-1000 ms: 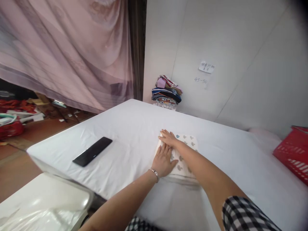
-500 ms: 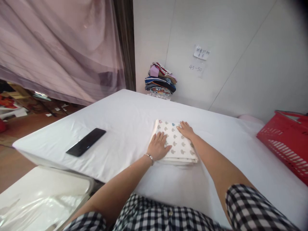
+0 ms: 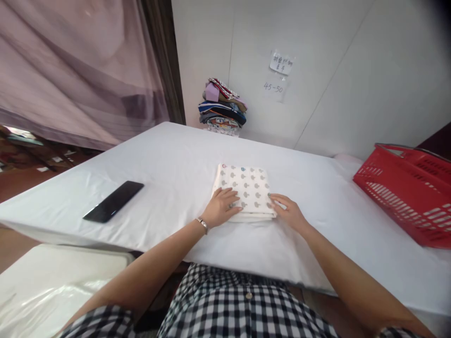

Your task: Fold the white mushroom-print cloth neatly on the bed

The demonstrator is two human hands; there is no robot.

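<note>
A folded white cloth (image 3: 249, 180) with grey tree-like prints, plus a small red and a small blue one along its far edge, lies as a neat square on the white-covered table (image 3: 169, 164). My left hand (image 3: 221, 206) rests flat over its near left corner, fingers stretched out, a bracelet round the wrist. At the near right edge, my right hand (image 3: 288, 211) touches the cloth with its fingertips. Those fingers are slightly bent and apart from the thumb, and I see nothing gripped between them.
A black phone-like slab (image 3: 114, 201) lies on the left of the table. On the right stands a red plastic basket (image 3: 394, 197). Folded clothes (image 3: 223, 108) are stacked by the wall below handwritten paper notes (image 3: 281, 63). A pale surface with clear plastic (image 3: 63, 291) sits at lower left.
My right hand has slid from the cloth's far right corner down to its near right edge. My left hand stays on the near left part. The whole view has shifted slightly.
</note>
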